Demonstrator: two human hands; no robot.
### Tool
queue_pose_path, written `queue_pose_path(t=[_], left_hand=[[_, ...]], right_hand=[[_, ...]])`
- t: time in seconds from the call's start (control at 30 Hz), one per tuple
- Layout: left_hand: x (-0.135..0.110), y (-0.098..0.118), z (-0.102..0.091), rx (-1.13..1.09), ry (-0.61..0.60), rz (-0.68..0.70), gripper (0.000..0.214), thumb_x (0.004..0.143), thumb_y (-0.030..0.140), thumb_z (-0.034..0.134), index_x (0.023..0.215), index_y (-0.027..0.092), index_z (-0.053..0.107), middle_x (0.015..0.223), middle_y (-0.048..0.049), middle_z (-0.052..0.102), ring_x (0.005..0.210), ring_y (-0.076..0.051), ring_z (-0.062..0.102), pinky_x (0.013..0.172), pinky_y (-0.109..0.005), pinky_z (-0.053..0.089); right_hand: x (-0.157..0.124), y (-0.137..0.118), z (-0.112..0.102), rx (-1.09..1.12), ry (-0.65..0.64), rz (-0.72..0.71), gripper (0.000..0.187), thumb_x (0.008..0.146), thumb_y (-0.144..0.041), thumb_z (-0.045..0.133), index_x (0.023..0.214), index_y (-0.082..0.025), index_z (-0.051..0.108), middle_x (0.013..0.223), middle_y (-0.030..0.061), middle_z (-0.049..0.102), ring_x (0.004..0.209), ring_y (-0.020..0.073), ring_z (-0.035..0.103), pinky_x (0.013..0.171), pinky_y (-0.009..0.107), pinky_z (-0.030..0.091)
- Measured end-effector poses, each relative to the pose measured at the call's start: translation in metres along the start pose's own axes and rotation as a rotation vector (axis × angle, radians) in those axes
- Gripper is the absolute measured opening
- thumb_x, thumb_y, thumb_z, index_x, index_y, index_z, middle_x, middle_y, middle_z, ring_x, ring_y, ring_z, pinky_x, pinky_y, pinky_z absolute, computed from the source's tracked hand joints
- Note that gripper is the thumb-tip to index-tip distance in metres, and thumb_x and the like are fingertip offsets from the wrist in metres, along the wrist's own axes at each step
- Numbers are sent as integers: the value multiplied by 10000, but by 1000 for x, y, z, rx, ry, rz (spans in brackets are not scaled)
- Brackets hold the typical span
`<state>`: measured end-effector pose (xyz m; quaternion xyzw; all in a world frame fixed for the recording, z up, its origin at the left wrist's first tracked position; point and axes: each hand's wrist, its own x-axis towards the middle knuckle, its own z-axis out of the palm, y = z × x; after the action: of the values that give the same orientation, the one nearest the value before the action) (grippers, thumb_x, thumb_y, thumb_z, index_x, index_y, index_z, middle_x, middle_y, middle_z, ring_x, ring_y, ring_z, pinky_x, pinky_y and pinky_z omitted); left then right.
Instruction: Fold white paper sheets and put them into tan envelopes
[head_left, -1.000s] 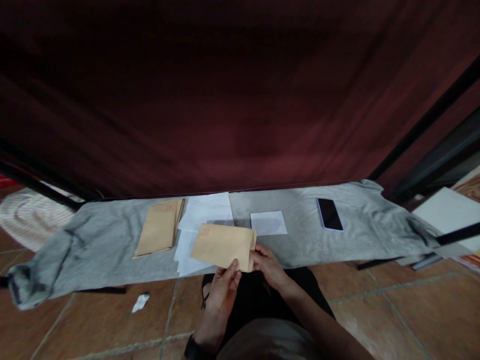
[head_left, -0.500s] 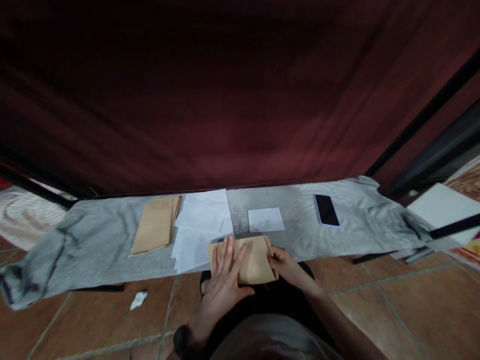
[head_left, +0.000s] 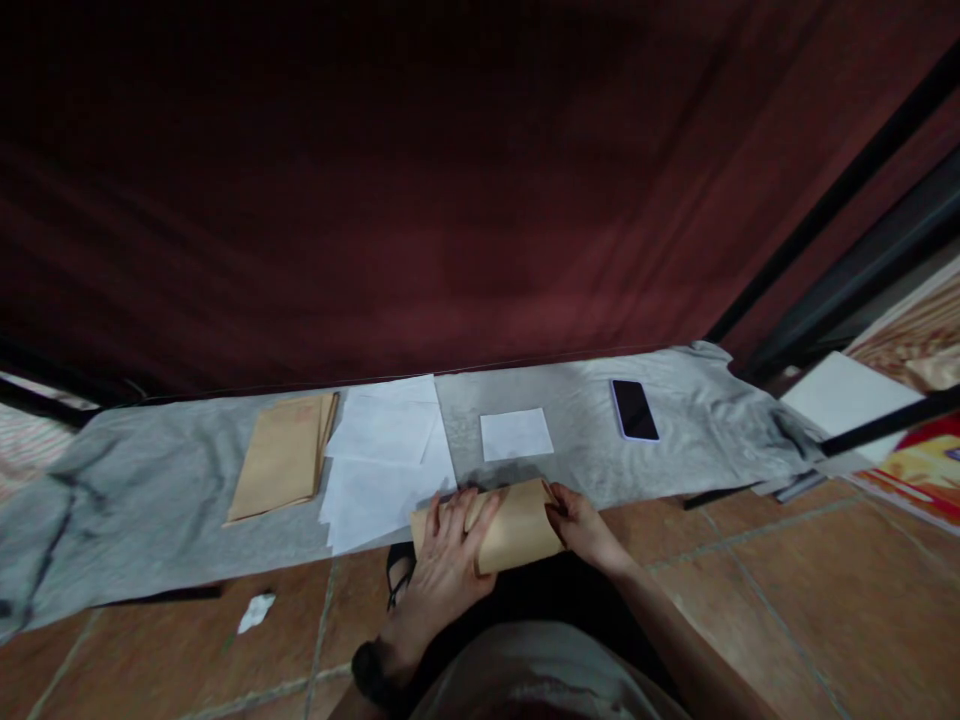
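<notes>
A brown envelope (head_left: 517, 525) lies at the near edge of a low bench covered with grey cloth (head_left: 165, 490). My left hand (head_left: 448, 560) rests flat on the envelope's left half, fingers spread. My right hand (head_left: 581, 522) pinches the envelope's right end. Just beyond it lies a small white folded paper (head_left: 515, 434). Loose white sheets (head_left: 382, 455) are spread to the left, and a stack of brown envelopes (head_left: 281, 455) lies further left.
A dark phone (head_left: 634, 409) lies face up on the cloth to the right. A dark red curtain (head_left: 450, 200) hangs behind the bench. A crumpled paper scrap (head_left: 256, 611) lies on the tiled floor. A white board (head_left: 847, 395) sits at the far right.
The envelope came down from held up in both hands to the bench's near edge. My left hand moved on top of it and flattened. The view shifted slightly.
</notes>
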<state>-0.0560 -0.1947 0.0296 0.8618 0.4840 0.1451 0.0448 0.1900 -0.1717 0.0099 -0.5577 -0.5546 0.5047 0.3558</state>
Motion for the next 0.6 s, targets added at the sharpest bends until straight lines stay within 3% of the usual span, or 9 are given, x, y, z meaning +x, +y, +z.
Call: queue_pose_path(t=[0.13,0.2,0.37,0.47,0.6], left_hand=[[-2,1,12,-15,28,-26,980,717,229,664,1580,206,198,1488,-165,457,1408,-346,398,1216,-576,184],[-3,3,14,-33,37,-47,992,720,238,663,1583,197,175,1481,-160,467,1406,-340,399,1215,-564,202],[-5,13,16,-58,-21,-1,954,711,230,671,1563,232,244,1480,-138,478,1405,-336,400,1215,-572,196],[-7,17,18,-87,-50,-12,976,711,215,660,1575,219,207,1494,-143,459,1415,-332,382,1219,-576,186],[-10,18,23,-118,-84,22,995,700,196,658,1579,238,195,1505,-135,436,1423,-325,362,1222,-576,186]], right_hand=[[-9,-12,-8,-224,218,-140,203,879,-286,534,1043,-217,633,994,70,691,929,231,645,853,344,493],[-16,-23,-14,-260,244,-190,226,927,-288,481,1062,-220,649,1035,77,692,945,225,651,863,333,487],[-28,-44,-32,-299,-160,-162,267,906,-225,462,829,-222,718,828,24,717,797,193,661,708,251,468],[-29,-42,-41,-299,-234,-126,252,879,-238,494,797,-230,733,794,12,718,759,190,653,706,252,468],[-26,-21,-39,-180,-326,-37,158,792,-255,581,775,-257,739,771,-3,733,794,216,665,757,286,510]])
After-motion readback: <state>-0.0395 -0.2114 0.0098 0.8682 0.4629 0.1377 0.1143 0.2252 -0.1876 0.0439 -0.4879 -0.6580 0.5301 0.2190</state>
